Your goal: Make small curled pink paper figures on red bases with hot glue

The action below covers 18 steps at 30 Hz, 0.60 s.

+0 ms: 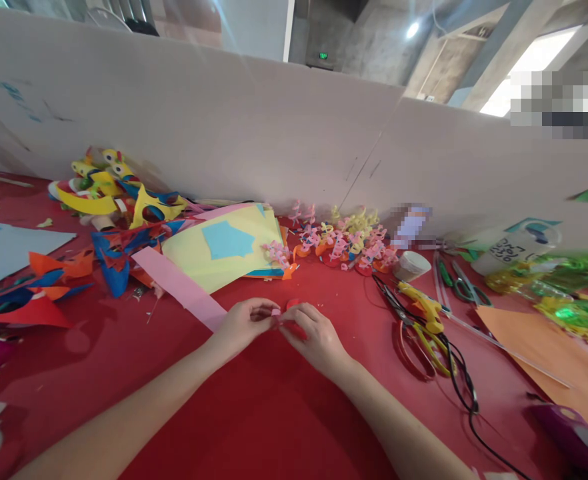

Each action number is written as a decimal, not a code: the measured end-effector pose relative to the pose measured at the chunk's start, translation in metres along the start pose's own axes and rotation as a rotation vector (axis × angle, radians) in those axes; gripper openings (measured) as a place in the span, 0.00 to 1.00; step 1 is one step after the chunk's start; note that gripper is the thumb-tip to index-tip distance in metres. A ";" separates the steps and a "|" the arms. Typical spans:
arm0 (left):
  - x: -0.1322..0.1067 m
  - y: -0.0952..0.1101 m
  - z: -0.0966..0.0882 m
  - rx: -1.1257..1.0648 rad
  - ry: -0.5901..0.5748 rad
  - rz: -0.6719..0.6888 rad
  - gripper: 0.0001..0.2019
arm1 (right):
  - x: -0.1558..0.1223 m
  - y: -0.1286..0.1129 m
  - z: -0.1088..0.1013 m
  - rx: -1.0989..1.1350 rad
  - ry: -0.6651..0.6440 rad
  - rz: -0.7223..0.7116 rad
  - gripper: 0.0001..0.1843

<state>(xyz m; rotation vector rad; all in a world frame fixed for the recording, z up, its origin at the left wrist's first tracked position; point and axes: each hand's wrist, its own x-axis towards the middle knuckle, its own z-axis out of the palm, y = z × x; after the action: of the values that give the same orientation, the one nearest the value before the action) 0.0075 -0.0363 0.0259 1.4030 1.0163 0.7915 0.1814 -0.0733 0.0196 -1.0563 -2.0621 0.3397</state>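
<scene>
Close together over the red table, my left hand (247, 323) and my right hand (317, 333) pinch a small pink paper piece (275, 313) between their fingertips. Its exact shape is partly hidden by the fingers. A small red piece (293, 304) shows just behind my right fingers. Beside my left hand lies a long pink paper strip (179, 287), one end near the wrist. Beyond the hands stand several small curled paper pieces (341, 243) in pink and yellow, some on red or orange bases.
Stacked yellow paper (194, 260) carries a blue scrap (229, 239). Yellow, blue and orange cut-outs (109, 253) pile up at left. On the right lie a yellow glue gun (424, 307), red-handled scissors (411, 350), a black cable (467, 387) and orange paper (549, 353). A white partition (254, 133) stands behind.
</scene>
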 end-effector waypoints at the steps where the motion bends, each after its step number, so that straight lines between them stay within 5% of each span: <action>1: 0.000 -0.001 0.000 0.004 -0.010 0.003 0.10 | 0.000 0.001 0.001 0.000 0.006 0.003 0.07; 18: -0.005 0.003 0.006 0.178 -0.084 0.088 0.07 | -0.002 0.005 0.009 0.176 0.086 0.248 0.07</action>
<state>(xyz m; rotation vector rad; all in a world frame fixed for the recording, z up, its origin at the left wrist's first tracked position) 0.0117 -0.0430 0.0284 1.6296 0.9844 0.7132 0.1785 -0.0710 0.0098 -1.1981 -1.7923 0.5794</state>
